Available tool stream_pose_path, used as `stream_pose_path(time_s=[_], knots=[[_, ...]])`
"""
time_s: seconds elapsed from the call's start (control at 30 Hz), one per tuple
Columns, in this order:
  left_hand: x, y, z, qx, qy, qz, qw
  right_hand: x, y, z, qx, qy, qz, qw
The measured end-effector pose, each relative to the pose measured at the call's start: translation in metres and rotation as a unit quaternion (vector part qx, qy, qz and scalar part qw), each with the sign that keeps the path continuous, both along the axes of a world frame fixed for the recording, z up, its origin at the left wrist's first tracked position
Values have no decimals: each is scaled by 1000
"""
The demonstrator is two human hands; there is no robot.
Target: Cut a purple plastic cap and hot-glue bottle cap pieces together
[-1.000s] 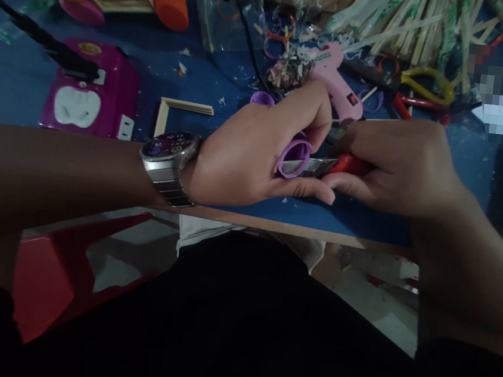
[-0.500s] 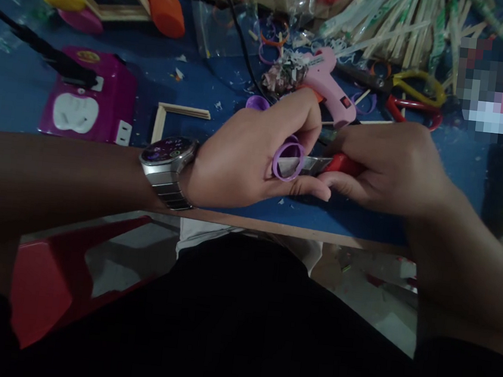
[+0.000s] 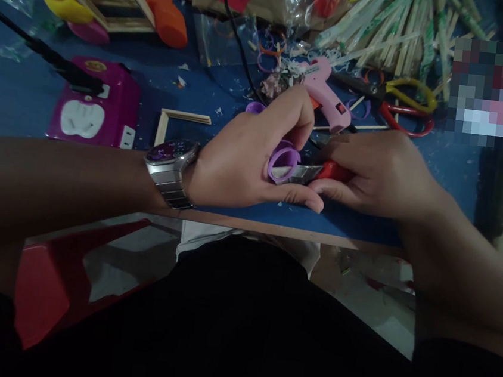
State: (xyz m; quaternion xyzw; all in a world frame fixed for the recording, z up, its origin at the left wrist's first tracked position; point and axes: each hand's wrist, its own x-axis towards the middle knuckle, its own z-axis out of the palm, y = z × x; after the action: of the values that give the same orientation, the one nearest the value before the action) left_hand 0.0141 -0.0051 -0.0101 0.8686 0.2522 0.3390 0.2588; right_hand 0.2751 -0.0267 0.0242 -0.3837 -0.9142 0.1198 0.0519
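My left hand (image 3: 241, 157), with a watch (image 3: 170, 171) on its wrist, is closed around a purple plastic cup (image 3: 276, 167) whose round rim faces me. A second purple rounded part (image 3: 254, 108) shows behind that hand; whether the two are joined is hidden. My right hand (image 3: 374, 171) grips a red-handled knife (image 3: 332, 172). Its flat metal blade reaches into the mouth of the purple cup, against the near side of the rim. Both hands are just above the table's front edge, with the left thumb stretched out below the blade.
On the blue table (image 3: 320, 220) lie a pink glue gun (image 3: 331, 95), scissors (image 3: 406, 109) with red and yellow handles, and a wooden stick corner (image 3: 163, 125). A purple power socket box (image 3: 96, 103) sits left. Bundled sticks (image 3: 397, 36) and a stick frame (image 3: 117, 12) with coloured cups are behind.
The knife blade has shifted slightly down and left in the cup's rim, and the rim has tilted a little. Both hands keep their hold; the whole view has shifted slightly.
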Motion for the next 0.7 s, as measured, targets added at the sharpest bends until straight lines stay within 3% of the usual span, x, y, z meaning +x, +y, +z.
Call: stream_pose_path(time_s=[0.47,0.7], knots=[[2,-6,7,37,25,24,999,1,0,-2,-3,14,6,1000],[5,-2,2,15,-43,-8,999,-2,0,-3,4,9,-15,1000]])
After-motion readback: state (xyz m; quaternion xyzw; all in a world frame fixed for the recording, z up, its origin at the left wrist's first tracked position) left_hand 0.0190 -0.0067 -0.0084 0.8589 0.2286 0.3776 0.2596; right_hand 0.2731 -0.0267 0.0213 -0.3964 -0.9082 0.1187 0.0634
